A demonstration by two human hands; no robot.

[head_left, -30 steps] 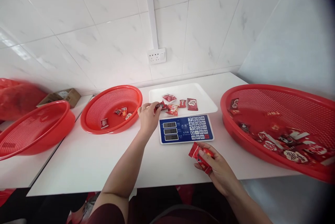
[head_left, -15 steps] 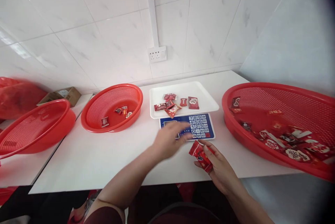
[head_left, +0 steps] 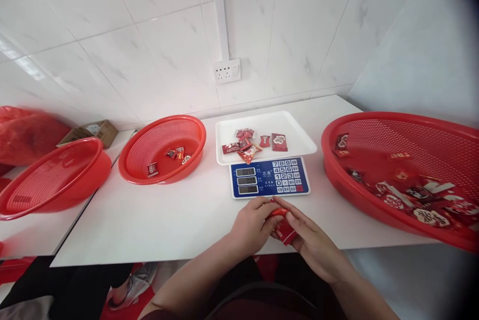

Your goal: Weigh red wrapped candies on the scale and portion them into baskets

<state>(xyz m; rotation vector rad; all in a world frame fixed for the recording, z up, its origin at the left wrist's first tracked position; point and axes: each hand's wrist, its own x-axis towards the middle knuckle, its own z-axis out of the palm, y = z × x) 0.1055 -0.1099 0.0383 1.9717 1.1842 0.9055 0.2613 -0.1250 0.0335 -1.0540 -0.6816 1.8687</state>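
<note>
Both hands meet just in front of the scale, over the table's near edge. My right hand is closed on small red snack packets, partly covered by the fingers. My left hand is closed too, its thumb and fingers pinching the upper part of those packets. How many packets there are is hidden. Behind the hands sits the blue-and-white digital scale, its display and keypad uncovered. On its white tray lie several red packets, most bunched at the left.
A large red basket with many packets stands at the right. Left of the scale is a red basket holding a few packets. Another red basket, a cardboard box and a red bag are farther left. A person's shoe shows below.
My left hand has come down from over the scale to the packets in my right hand and now grips them. The scale's display is uncovered. The view has shifted slightly.
</note>
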